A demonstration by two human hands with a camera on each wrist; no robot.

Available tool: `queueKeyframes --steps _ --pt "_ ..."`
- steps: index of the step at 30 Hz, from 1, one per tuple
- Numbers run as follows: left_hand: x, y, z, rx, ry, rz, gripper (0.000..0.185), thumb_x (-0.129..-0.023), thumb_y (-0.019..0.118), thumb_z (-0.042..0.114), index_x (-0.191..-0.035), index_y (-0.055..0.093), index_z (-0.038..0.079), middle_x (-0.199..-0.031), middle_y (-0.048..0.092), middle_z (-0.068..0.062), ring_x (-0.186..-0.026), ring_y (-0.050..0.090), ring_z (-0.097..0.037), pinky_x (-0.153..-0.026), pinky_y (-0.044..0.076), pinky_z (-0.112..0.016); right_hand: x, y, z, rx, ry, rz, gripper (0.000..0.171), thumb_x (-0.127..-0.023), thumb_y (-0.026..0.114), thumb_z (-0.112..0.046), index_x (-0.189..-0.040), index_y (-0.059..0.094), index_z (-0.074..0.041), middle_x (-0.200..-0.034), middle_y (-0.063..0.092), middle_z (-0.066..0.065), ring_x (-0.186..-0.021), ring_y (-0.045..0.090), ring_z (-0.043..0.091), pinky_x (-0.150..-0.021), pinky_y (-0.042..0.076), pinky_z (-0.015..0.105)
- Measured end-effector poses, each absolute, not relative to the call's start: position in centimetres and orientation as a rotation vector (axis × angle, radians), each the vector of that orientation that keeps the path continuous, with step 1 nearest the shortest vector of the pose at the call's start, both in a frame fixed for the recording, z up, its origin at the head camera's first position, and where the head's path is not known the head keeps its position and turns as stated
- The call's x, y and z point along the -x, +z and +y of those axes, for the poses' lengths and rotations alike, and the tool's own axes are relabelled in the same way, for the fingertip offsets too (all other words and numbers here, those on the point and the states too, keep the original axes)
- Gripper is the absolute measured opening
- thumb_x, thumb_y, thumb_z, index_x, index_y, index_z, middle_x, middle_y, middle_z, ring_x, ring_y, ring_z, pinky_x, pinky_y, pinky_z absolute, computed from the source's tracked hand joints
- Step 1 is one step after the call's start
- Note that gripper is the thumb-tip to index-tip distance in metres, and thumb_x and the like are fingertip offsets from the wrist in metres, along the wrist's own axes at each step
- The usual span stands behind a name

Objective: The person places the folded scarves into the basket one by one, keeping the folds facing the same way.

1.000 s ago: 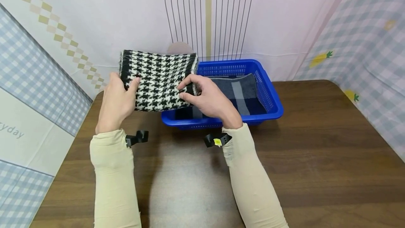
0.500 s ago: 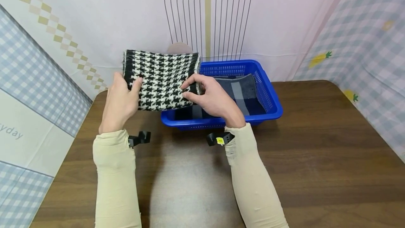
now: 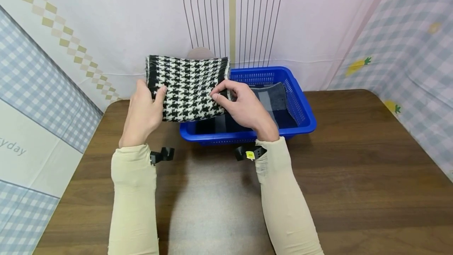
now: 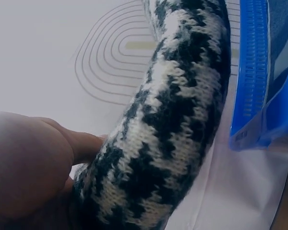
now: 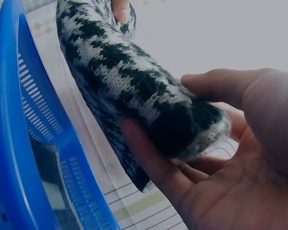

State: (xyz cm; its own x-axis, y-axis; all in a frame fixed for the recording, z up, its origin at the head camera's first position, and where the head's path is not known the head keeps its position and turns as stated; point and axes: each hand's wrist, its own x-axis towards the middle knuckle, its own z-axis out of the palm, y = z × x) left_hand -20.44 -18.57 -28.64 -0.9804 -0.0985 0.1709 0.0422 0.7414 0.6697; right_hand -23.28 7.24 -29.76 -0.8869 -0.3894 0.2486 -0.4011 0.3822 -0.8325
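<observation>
Wooden table (image 3: 354,160), both hands pinching houndstooth knit (image 3: 187,87), seemingly folded, above blue basket (image 3: 304,109)

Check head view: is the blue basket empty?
No, the blue basket holds a folded dark grey cloth with lighter stripes, lying inside it behind the right hand.

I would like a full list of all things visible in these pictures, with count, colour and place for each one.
houndstooth scarf: 1, black and white, folded, held in the air over the left end of the basket
basket: 1, blue plastic, on the table near the back wall
grey cloth: 1, dark grey with paler stripes, inside the basket
table: 1, dark brown wood
left hand: 1, grips the scarf's left edge
right hand: 1, pinches the scarf's right edge
sleeves: 2, beige, on both forearms
</observation>
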Motion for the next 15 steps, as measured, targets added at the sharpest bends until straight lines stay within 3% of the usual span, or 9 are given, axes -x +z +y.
queueKeyframes --steps 6,15 --pt "20.7 -28.9 -17.7 -0.011 -1.074 -2.726 0.071 -0.109 0.036 0.045 -0.151 0.023 -0.009 -0.136 0.05 -0.039 -0.136 0.047 -0.049 -0.113 0.038 -0.06 23.5 -29.8 7.9 -0.692 1.587 -2.59 0.015 -0.103 0.061 -0.023 -0.112 0.072 -0.018 -0.111 0.066 0.0 -0.071 0.036 0.02 -0.071 0.036 0.034" --pt "20.9 -29.2 -16.6 0.021 -1.086 -2.707 0.067 -0.109 0.038 0.041 -0.151 0.023 -0.009 -0.126 0.056 -0.036 -0.13 0.053 -0.046 -0.11 0.041 -0.058 23.7 -29.9 8.9 -0.642 1.606 -2.584 0.017 -0.104 0.06 -0.02 -0.116 0.071 -0.018 -0.123 0.063 0.001 -0.07 0.036 0.021 -0.073 0.037 0.034"
